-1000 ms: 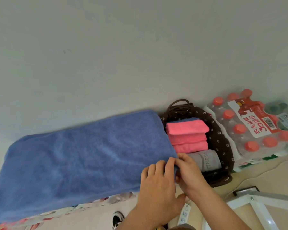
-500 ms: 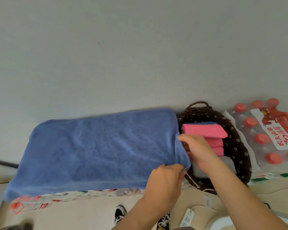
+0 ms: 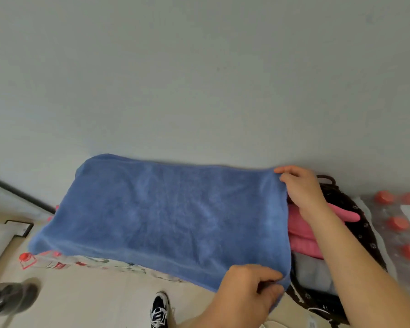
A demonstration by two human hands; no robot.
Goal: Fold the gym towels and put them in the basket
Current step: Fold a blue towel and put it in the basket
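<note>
A blue towel (image 3: 166, 216) lies spread flat on a surface against the grey wall. My left hand (image 3: 249, 292) pinches its near right corner. My right hand (image 3: 301, 188) pinches its far right corner. To the right stands a dark brown dotted basket (image 3: 367, 235), holding folded pink towels (image 3: 303, 235) and a grey towel (image 3: 313, 271) partly hidden by my right forearm.
A pack of red-capped water bottles (image 3: 402, 223) lies right of the basket. A patterned cloth (image 3: 109, 263) shows under the towel's near edge. Below are a shoe (image 3: 160, 308) on the floor, a dark bottle (image 3: 7, 299) at lower left, and a white frame (image 3: 0, 235) at left.
My right hand slid from the towel's near right corner along the right edge to the far right corner. My left hand stayed gripping the near corner. The camera view shifted left.
</note>
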